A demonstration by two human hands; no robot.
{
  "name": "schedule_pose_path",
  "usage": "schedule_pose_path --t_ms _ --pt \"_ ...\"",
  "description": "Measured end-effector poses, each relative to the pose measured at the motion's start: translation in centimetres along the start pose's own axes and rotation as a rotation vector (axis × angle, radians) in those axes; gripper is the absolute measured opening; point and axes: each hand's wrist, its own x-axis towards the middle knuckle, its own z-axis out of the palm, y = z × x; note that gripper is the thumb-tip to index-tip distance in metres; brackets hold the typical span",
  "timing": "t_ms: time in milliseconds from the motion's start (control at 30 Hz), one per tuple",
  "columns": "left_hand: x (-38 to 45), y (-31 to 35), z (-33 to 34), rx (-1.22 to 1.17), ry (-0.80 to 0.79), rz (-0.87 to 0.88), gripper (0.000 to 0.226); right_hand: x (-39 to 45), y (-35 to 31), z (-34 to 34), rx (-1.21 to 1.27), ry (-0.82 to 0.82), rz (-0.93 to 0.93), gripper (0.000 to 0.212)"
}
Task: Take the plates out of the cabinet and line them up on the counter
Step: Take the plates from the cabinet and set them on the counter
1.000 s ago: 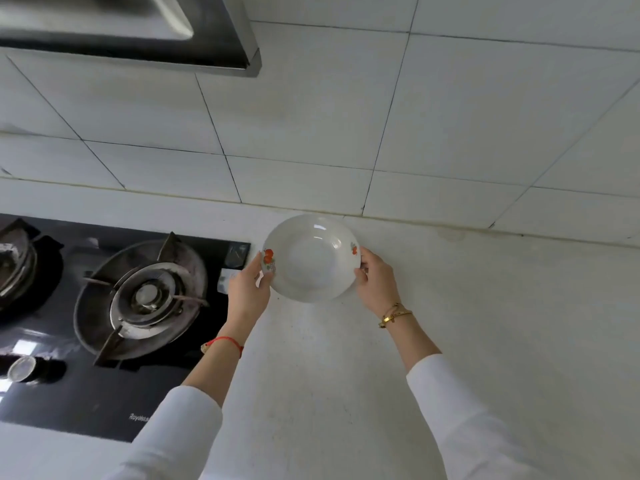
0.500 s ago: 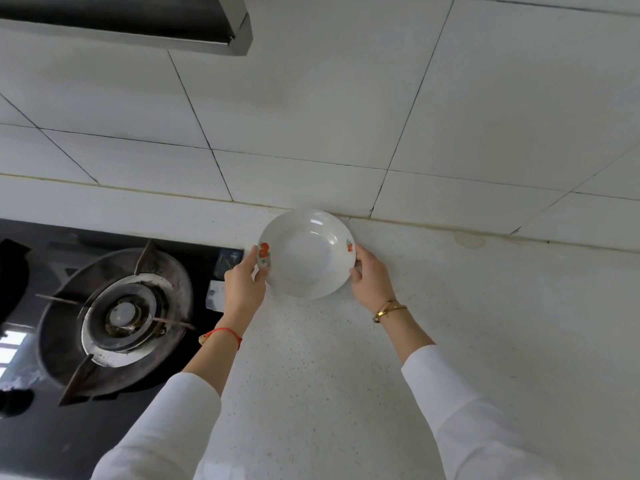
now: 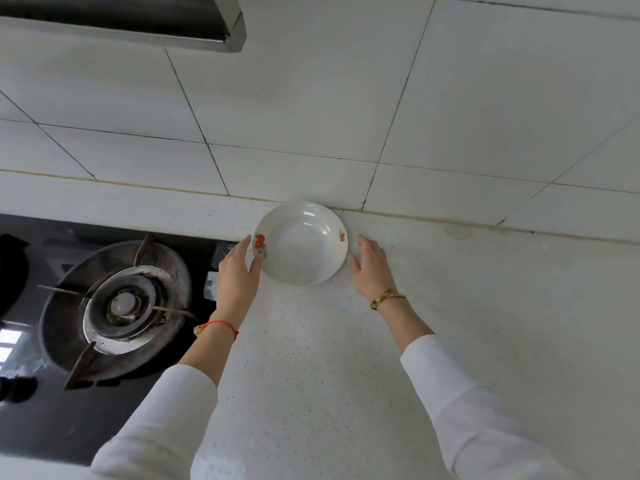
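Note:
A white deep plate (image 3: 301, 244) with small orange fruit prints on its rim sits on the speckled white counter (image 3: 311, 358), close against the tiled wall. My left hand (image 3: 237, 275) is at the plate's left edge, fingers apart, with the thumb just touching the rim. On the plate's right side my right hand (image 3: 370, 268) is spread, a small gap away from the rim. Neither hand grips the plate. No cabinet and no other plates are in view.
A black gas hob (image 3: 69, 341) with a round burner (image 3: 121, 306) lies to the left, its edge next to my left hand. A range hood (image 3: 138, 26) hangs at the upper left. The white tiled wall (image 3: 381, 98) rises right behind the plate.
Both hands held the plate by its rim above the counter; it moved toward the wall and now rests there. The right hand has come off the rim and the left has loosened.

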Motion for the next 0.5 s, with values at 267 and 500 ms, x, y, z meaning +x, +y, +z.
schedule_pose_path --t_ms 267,500 --pt "-5.9 2.5 -3.8 0.071 0.053 0.255 0.045 -6.5 -0.5 -4.2 -0.009 0.130 -0.080 0.051" --pt "-13.7 2.9 -5.7 0.136 0.060 0.409 0.045 -15.7 0.4 -7.7 0.021 0.266 -0.164 0.049"
